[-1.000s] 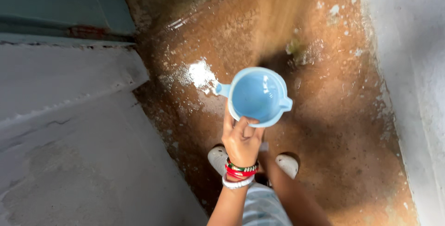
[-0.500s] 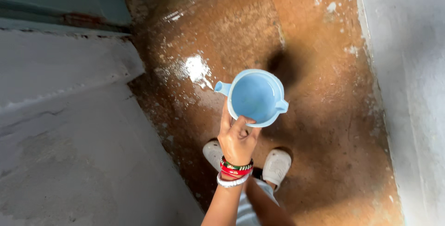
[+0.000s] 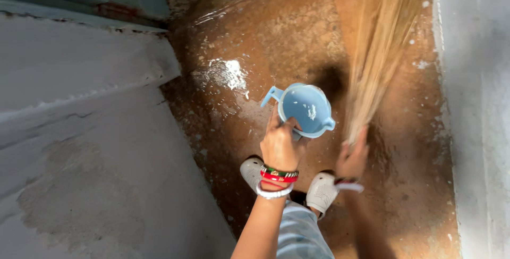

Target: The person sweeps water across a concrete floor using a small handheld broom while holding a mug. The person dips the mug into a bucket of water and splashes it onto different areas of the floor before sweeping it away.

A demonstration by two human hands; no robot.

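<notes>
The left hand (image 3: 280, 145) is clenched on the near rim of a light blue plastic mug (image 3: 306, 110), thumb over the edge and fingers wrapped beneath, so the mug juts forward from the knuckles with its mouth turned up toward the camera. Its handle (image 3: 271, 96) sticks out to the left and a small spout sits on the right side of the rim. Inside, the mug shows only its pale blue wall with a bright glint on it; whether any water lies in the bottom cannot be told. Red, green and white bangles (image 3: 276, 180) ring the left wrist.

The right hand (image 3: 352, 158) is closed around the bound end of a straw broom (image 3: 380, 46), just right of the mug. The bristles fan up and away from the fist, blurred, over the wet brown floor (image 3: 276, 41).

2 pale shoes (image 3: 322, 191) stand on that floor under the hands. A white wet patch (image 3: 229, 73) lies left of the mug's handle. A grey concrete ledge (image 3: 79, 147) fills the left side, and a pale wall (image 3: 478, 105) runs along the right.
</notes>
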